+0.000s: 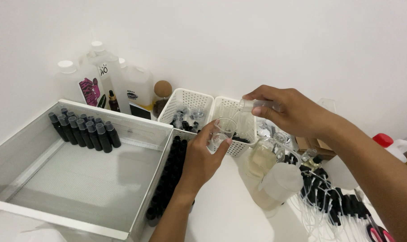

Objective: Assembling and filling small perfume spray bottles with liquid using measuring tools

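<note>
Over the middle of the white bench [230,215], the left hand [202,157] is closed around a small clear glass beaker [222,131], fingers wrapped about its lower wall, holding it upright just in front of two white perforated plastic baskets [185,101] that stand toward the bench's far edge. The right hand [289,110] grips a small clear plastic vial [250,105] between thumb and fingers, tipped on its side with its mouth above the beaker's rim. Just right of the beaker stand a clear glass flask of pale yellow liquid [262,157] and a translucent white plastic jug [279,183]. A pile of black pump caps with thin clear tubes [324,197] lies by the right edge. At the left, a shallow white tray [82,179] holds a cluster of small black bottles [84,130] in its far corner.
</note>
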